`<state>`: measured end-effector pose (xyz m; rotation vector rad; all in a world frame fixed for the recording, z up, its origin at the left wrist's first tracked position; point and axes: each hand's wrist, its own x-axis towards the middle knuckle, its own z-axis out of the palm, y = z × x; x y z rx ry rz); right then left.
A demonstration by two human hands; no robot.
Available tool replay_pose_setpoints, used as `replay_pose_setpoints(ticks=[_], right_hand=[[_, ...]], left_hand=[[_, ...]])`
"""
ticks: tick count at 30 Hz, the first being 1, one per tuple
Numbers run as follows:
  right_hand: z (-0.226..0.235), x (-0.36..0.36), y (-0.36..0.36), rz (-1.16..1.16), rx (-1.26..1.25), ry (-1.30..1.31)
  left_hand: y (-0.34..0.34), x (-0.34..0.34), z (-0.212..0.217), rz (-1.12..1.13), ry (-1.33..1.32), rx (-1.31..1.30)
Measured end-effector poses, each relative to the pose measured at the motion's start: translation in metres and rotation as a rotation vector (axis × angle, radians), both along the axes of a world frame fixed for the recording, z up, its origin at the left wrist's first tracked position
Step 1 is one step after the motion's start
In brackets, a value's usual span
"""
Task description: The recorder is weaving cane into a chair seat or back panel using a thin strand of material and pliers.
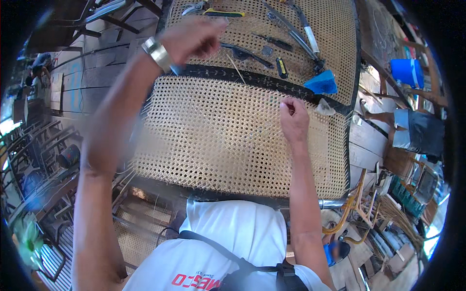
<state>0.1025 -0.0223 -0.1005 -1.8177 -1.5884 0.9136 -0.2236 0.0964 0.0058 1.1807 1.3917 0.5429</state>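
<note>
A woven cane panel (218, 131) with a dark frame lies in front of me. My right hand (295, 119) rests near its far right part, fingers curled closed; anything in them is too small to make out. Over the far dark rail (242, 76), my left hand (199, 41) is raised with bent fingers, slightly blurred, and what it grips is hidden. A thin loose cane strand (236, 68) sticks up from the rail, to the right of my left hand. Beside my right hand are a whitish wad (324, 107) and a blue angular piece (323, 82).
Tools lie on the far cane panel (335, 43): a yellow-and-black handled tool (223, 13), a small yellow-and-black tool (281, 68), a black tool (247, 53) and long metal tools (291, 31). A blue bucket (407, 72) stands right. Dark chair frames (43, 150) crowd the left.
</note>
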Motion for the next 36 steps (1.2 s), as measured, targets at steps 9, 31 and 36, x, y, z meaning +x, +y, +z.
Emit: replay_pose_setpoints(ticks=[9, 31, 36], right_hand=[[0.011, -0.034, 0.012, 0.307, 0.125, -0.066], [-0.010, -0.048, 0.086, 1.041, 0.247, -0.462], [-0.019, -0.053, 0.058, 0.475, -0.162, 0.329]], left_hand=[[-0.067, 0.077, -0.096, 0.289, -0.172, -0.415], [-0.047, 0.087, -0.122, 0.177, 0.483, 0.021], [-0.038, 0.068, -0.078, 0.081, 0.282, 0.017]])
